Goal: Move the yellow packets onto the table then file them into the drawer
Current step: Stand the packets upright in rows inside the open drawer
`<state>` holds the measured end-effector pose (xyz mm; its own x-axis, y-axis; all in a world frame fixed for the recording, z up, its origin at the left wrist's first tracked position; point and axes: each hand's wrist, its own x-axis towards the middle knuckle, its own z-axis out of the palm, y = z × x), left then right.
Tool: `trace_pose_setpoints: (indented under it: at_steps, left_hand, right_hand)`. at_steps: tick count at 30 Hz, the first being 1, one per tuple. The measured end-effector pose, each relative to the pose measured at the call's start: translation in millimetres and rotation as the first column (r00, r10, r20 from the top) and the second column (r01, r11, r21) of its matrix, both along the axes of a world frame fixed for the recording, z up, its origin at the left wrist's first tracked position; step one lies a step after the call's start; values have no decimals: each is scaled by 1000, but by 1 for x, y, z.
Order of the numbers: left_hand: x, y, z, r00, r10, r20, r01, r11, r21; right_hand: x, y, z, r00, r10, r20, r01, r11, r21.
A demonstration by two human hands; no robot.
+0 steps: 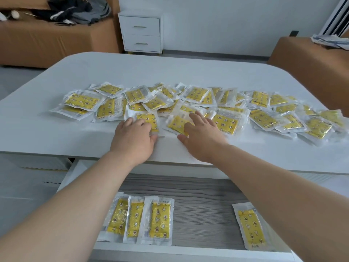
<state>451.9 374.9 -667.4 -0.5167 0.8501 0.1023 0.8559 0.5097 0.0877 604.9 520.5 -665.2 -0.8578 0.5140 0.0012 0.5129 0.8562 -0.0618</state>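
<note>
Nearest: open drawer with grey wood-grain floor and white walls (198,201), pulled out under the near edge of the white tabletop (132,69). Inside, at left, three clear-plastic packets with yellow patterned inserts (143,220) stand in a row, long sides overlapping. A fourth packet of the same kind (249,227) lies at the right end, well apart from the three, its right edge hidden under the right forearm. Both bare forearms cross over the drawer to the tabletop. Left hand (134,137) is palm down near the front edge, with fingers laid loosely over the near-left part of one yellow packet (152,120) and thumb on the tabletop just below that packet's near edge; no closed grip visible. Right hand (200,137) is palm down just beside it, fingers spread and extended, resting across another yellow packet (176,123), with the thumb at its near corner. It is slightly blurred, and nothing is pinched as far as I can tell. The two touched packets sit side by side at the front of the spread. The remaining yellow packets (198,95) lie scattered in a loose overlapping band across the tabletop, left to right, just beyond both hands. In the background, a white two-drawer nightstand (140,33) stands against the wall.
</note>
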Motion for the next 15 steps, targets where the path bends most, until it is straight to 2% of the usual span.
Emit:
trace_pose_setpoints:
  at_steps: [4,10,15]
  left_hand:
    - [18,-12,7,999,-29,23,27,997,66]
    - [38,-21,7,992,-17,127,-2,989,147]
    - [51,-27,1,986,76,148,-99,983,156]
  right_hand:
    - [21,-16,2,1000,-2,19,1,1000,28]
    - [44,-35,5,977,-205,-48,196,969,-149]
    - [51,-43,5,948,-319,6,315,931,-186]
